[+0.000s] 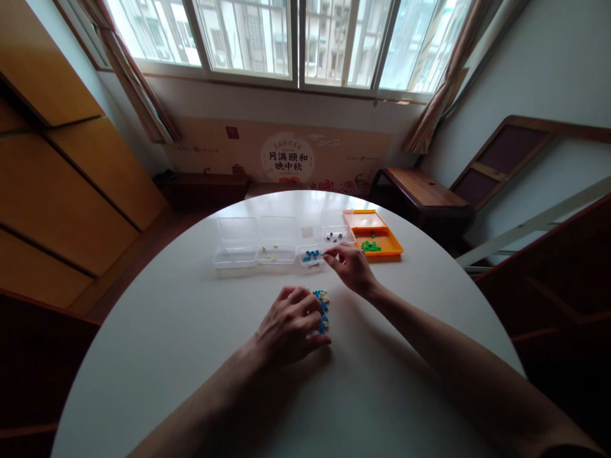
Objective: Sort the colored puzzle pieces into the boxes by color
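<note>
Head view. Nearest the camera, the left hand [291, 324] was laid palm down on the round white table [167, 356], its fingers [312, 340] curled together over a small pile of blue and yellow beads [323, 310], which was partly hidden beneath them. Farther out, the right hand [351, 266] was extended to the clear box of blue beads [311, 256], thumb and forefinger pinched together at its rim; whether a bead was clamped between them could not be told. A row of clear boxes was set beyond: an empty one [235, 245], one with yellow beads [275, 245], one with dark beads [337, 234]. An orange tray [389, 245] with green beads [370, 246] was placed at the right end.
</note>
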A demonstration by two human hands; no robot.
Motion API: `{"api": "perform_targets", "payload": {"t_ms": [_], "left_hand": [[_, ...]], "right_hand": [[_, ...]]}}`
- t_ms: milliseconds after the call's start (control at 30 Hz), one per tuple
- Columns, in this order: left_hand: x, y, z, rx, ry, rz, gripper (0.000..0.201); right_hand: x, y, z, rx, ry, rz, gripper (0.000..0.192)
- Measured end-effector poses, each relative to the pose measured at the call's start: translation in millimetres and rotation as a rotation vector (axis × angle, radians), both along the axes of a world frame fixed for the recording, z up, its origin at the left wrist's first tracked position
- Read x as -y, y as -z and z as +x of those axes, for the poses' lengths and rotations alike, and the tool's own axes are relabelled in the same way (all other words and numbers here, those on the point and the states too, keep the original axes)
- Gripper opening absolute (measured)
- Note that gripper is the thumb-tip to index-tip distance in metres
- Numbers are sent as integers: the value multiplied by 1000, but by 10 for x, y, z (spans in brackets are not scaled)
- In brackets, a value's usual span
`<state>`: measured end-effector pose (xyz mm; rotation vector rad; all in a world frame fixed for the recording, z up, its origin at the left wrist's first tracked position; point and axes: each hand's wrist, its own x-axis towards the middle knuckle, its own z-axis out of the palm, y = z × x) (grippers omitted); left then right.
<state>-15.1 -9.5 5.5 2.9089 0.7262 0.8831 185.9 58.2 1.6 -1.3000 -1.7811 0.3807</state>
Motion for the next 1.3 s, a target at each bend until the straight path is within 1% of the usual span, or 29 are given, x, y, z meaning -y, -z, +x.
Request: {"api": "perform_targets", "payload": {"t_ms": [100, 167, 267, 433, 500, 600, 700, 1000, 1167, 1300], "left_hand": [[-1, 14, 5, -7, -16, -15, 34], [-9, 23, 7, -16, -24, -26, 33], [-27, 35, 9, -26, -36, -57, 32], [-35, 23, 23, -68, -52, -116, 32], [-25, 8, 34, -84, -62, -133, 26], [-8, -9, 48, -84, -77, -150, 12], [-7, -2, 51, -71, -73, -138, 6], [-54, 22, 32, -56, -65, -66, 11], [-82, 60, 24, 36, -124, -52, 15], [-132, 85, 1, 225, -244, -120, 13]], "right_hand": [[-197, 14, -9, -49, 48, 9, 15], [-233, 43, 1, -81, 60, -7, 16], [-156, 92, 45, -111, 53, -23, 18], [57, 150, 114, -80, 25, -5, 16], [101, 166, 106, -86, 24, 3, 15], [136, 185, 59, -98, 9, 19, 13], [168, 196, 11, -94, -32, 36, 13], [257, 207, -48, -108, -134, 23, 13], [289, 179, -74, -123, -163, 44, 12], [331, 157, -101, -130, -210, 62, 12]]}}
